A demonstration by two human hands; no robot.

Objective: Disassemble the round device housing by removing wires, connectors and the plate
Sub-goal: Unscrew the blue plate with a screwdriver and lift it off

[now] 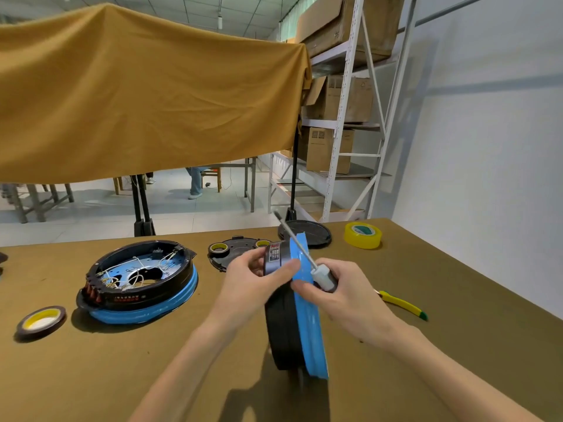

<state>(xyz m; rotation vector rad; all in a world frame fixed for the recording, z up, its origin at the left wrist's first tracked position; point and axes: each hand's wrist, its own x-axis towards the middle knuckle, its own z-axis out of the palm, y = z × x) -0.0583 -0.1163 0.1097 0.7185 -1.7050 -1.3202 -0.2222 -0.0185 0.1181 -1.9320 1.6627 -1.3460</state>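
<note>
Housing (292,327) stands on edge on the table (441,345), nearest the camera, black body to the left and blue rim to the right, between both hands. The left hand (253,275) curls round its upper black edge, thumb on the blue rim. The right hand (338,292) grips a screwdriver (300,249) by its pale handle, shaft pointing up and away past the rim. Its inside cannot be seen from here, so I judge this one barely begun, perhaps still screwed shut. Farther left lies a second housing (138,280), opened, white wires and connectors still inside. Beyond lie a black plate (234,249), a black lid (313,233) and tape rolls (362,235).
</note>
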